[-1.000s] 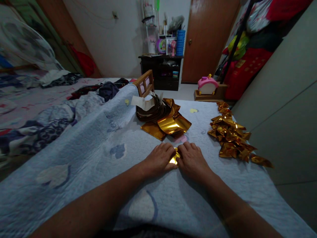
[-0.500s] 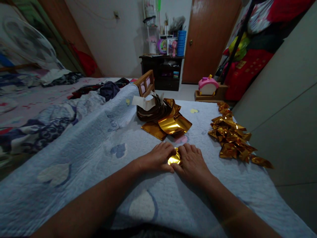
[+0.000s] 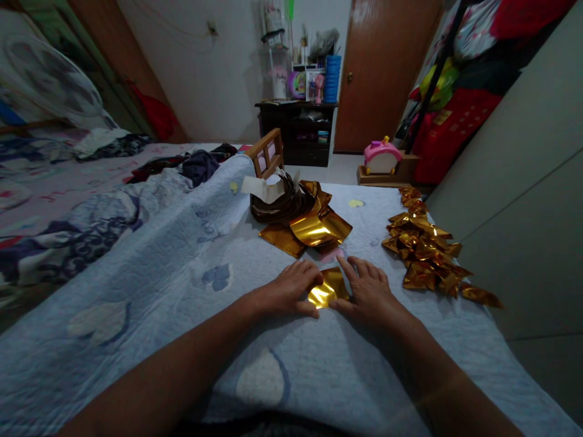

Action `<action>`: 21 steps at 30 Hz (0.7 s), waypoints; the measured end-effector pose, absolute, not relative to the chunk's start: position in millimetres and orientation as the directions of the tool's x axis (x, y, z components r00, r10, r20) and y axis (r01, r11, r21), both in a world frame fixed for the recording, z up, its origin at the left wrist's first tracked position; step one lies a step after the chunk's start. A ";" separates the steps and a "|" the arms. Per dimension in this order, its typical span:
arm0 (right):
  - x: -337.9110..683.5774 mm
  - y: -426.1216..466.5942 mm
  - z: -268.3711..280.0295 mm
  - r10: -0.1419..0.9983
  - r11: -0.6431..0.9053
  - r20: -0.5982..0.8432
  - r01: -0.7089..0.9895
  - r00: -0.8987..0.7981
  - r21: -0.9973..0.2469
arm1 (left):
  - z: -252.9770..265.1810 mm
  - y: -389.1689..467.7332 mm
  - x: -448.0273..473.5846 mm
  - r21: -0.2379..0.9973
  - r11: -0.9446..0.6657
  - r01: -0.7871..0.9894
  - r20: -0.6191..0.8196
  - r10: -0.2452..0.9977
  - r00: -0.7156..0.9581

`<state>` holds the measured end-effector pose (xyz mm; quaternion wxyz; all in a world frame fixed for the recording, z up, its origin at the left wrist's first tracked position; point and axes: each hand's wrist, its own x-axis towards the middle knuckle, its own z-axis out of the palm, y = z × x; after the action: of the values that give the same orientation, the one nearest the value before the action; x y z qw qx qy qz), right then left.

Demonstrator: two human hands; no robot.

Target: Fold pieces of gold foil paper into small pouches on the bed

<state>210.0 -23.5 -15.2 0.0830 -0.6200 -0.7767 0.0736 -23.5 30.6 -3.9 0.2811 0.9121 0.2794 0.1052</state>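
Note:
A small gold foil sheet [image 3: 328, 288] lies on the light blue quilt between my hands, its surface shiny and slightly bent. My left hand [image 3: 291, 289] grips its left edge between thumb and fingers, covering that side. At the right edge is my right hand [image 3: 368, 288], its fingers spread and the thumb touching the lower right corner. Beyond my hands lie loose gold foil sheets [image 3: 321, 229] beside a thick dark bundle of foil paper [image 3: 280, 203] with a pale paper strip on top. Several folded gold foil pieces [image 3: 421, 246] are heaped at the right.
The quilt [image 3: 182, 340] covers the surface under my hands and rises in a ridge at the left. A wooden rail [image 3: 266, 155] stands at its far end. Behind are a dark cabinet [image 3: 296, 133] and a pink toy [image 3: 382, 159]. A pale cupboard side [image 3: 523, 243] borders the right.
My right hand has moved right, its fingers opening away from the left hand. More of the gold foil sheet shows between the hands. My left hand has stayed nearly still.

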 end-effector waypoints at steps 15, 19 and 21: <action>237.0 -19.1 -18.6 0.963 0.246 -0.044 0.934 -0.266 -0.258 | -1.3 27.1 -25.4 0.580 -0.670 0.463 0.008 0.573 0.820; 236.8 -18.8 -12.8 0.963 0.251 -0.018 0.918 -0.269 -0.308 | -3.4 25.9 -26.6 0.588 -0.678 0.440 0.047 0.572 0.819; 233.3 -19.3 -5.7 0.960 0.271 0.027 0.895 -0.280 -0.355 | -4.2 25.2 -26.6 0.593 -0.681 0.429 0.072 0.575 0.815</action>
<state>233.3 -19.3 -5.7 0.1189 -0.5880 -0.7883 0.1366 -26.6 25.2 -4.2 0.2879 0.9081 0.2764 0.1270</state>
